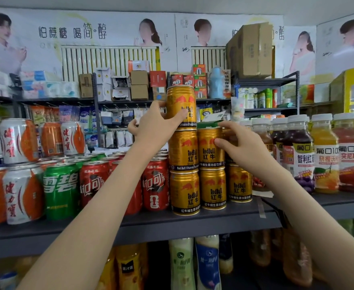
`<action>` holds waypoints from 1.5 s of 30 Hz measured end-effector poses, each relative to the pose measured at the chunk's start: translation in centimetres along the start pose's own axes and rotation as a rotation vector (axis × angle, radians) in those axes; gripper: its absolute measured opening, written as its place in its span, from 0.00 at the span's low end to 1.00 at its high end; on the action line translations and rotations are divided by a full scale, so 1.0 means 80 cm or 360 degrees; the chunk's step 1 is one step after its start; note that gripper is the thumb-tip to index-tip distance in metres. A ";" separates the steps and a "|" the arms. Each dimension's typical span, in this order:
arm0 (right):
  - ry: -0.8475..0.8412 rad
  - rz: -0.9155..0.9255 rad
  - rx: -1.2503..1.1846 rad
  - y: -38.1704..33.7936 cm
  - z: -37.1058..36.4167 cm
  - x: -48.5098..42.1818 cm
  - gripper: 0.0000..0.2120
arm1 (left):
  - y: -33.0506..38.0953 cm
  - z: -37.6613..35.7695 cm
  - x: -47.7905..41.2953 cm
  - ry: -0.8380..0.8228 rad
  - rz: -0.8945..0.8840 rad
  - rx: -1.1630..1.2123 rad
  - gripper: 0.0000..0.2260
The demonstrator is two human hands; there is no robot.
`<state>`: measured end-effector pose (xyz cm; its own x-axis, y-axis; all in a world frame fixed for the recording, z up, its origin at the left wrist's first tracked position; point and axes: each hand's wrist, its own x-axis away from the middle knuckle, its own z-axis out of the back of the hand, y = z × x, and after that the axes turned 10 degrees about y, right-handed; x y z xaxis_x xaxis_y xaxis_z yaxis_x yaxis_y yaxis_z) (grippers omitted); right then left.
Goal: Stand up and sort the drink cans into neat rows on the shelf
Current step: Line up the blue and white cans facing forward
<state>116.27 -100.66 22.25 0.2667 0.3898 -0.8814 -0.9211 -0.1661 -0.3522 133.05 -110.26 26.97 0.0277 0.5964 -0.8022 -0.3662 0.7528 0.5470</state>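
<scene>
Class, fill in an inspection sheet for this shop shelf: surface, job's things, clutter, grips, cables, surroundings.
Surface: dark shelf, fully stocked.
Job's things: gold cans stacked three high; red cans, green can and white-orange cans beside them.
Clutter: juice bottles to the right.
Grips: left hand holds the top gold can; right hand curls round a mostly hidden middle-tier gold can.
Cables: nothing seen.
Surroundings: posters, cardboard box.

Glossy gold metal cans [184, 151], matt dark shelf board [224, 216], clear plastic juice bottles [324, 153], brown cardboard box [251, 49]
</scene>
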 end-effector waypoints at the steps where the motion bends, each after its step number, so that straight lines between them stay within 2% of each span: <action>1: 0.0114 0.0035 -0.0019 0.004 0.002 0.002 0.19 | -0.001 -0.001 0.001 0.0004 -0.0004 -0.0014 0.26; 4: 0.0437 0.0011 -0.0057 0.024 0.009 0.009 0.17 | -0.002 -0.004 0.006 0.0077 -0.0037 -0.0107 0.29; 7: 0.0516 -0.0214 -0.0091 0.050 0.010 0.016 0.21 | 0.000 -0.006 0.028 0.0332 -0.0165 -0.0238 0.30; 9: 0.0436 -0.0344 -0.0103 0.066 0.007 0.025 0.28 | 0.002 -0.009 0.052 0.0490 -0.0328 -0.0280 0.30; 11: 0.0319 -0.0452 -0.0112 0.076 0.004 0.035 0.34 | 0.002 -0.017 0.076 0.0512 -0.0451 -0.0318 0.29; 14: 0.0082 -0.0556 -0.0189 0.085 -0.005 0.053 0.43 | -0.005 -0.032 0.102 0.0494 -0.0528 -0.0380 0.30; 16: -0.0028 -0.0567 -0.0233 0.092 -0.012 0.060 0.45 | -0.009 -0.040 0.114 0.0524 -0.0507 -0.0419 0.31; 29: -0.0278 -0.0538 -0.0530 0.118 -0.002 0.047 0.37 | -0.022 -0.064 0.166 0.0408 -0.0267 -0.0666 0.36; 36: -0.0435 -0.0630 -0.0700 0.134 -0.001 0.043 0.42 | -0.022 -0.069 0.163 0.0341 -0.0288 -0.0697 0.37; 45: -0.0689 -0.0774 -0.1014 0.138 0.008 0.041 0.37 | -0.024 -0.072 0.158 0.0233 -0.0320 -0.0549 0.41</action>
<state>106.81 -100.65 15.64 0.3364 0.8325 -0.4402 -0.3693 -0.3134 -0.8749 128.73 -105.79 14.36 0.0074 0.3827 -0.9238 -0.6576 0.6979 0.2838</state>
